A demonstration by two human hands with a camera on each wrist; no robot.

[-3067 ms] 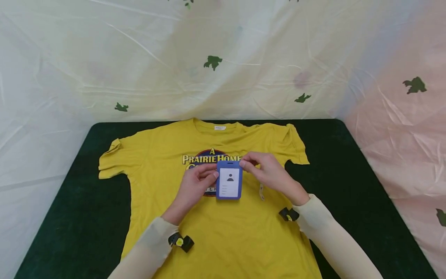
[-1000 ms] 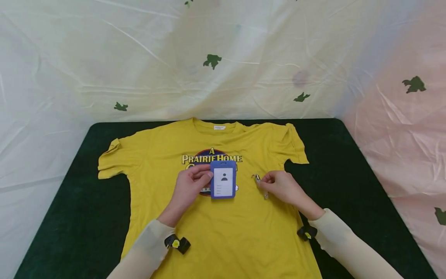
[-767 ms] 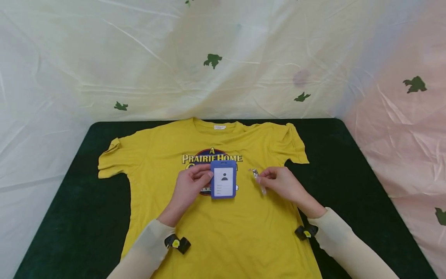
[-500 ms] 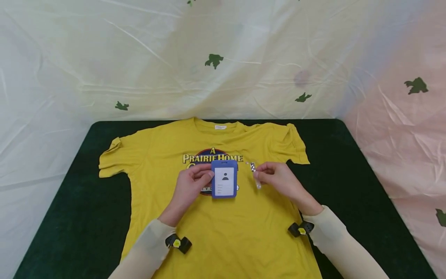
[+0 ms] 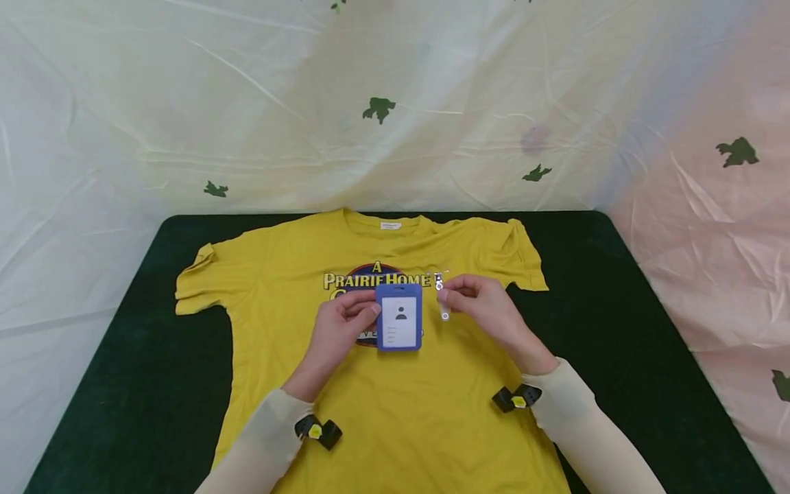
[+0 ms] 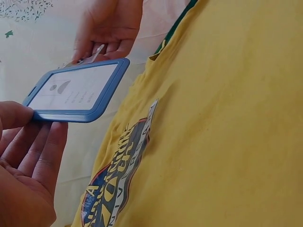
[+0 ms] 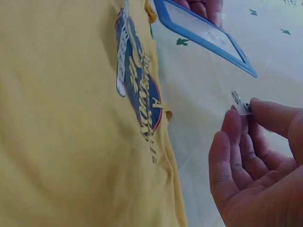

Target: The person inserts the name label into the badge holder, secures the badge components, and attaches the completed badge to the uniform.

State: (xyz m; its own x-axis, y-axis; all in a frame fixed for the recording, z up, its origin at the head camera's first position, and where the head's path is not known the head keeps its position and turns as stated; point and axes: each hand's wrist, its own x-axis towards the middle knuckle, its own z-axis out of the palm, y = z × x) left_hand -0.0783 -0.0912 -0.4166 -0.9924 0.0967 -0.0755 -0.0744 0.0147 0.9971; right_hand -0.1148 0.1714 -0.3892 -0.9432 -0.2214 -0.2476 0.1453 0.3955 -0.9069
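My left hand (image 5: 336, 329) pinches the left edge of a blue ID badge holder (image 5: 398, 321), upright above the shirt print, its white card with a person icon facing up. In the left wrist view the thumb is on top of the holder (image 6: 75, 90) and the fingers lie beneath. Just right of it, my right hand (image 5: 487, 312) pinches a badge clip (image 5: 439, 281) with a metal end and a clear snap strap. In the right wrist view the clip (image 7: 242, 108) sits between thumb and fingertips, apart from the holder. Part of its strap is hidden by the hand.
A yellow T-shirt (image 5: 395, 418) with a printed logo lies spread beneath both hands on a dark green table (image 5: 123, 384). White and pinkish sheets with green leaf shapes hang behind and beside the table. Each wrist wears a small black camera.
My right hand first left the holder's top corner and picked up the badge clip from the shirt. Since then it has moved up and left with the clip, closer to the holder.
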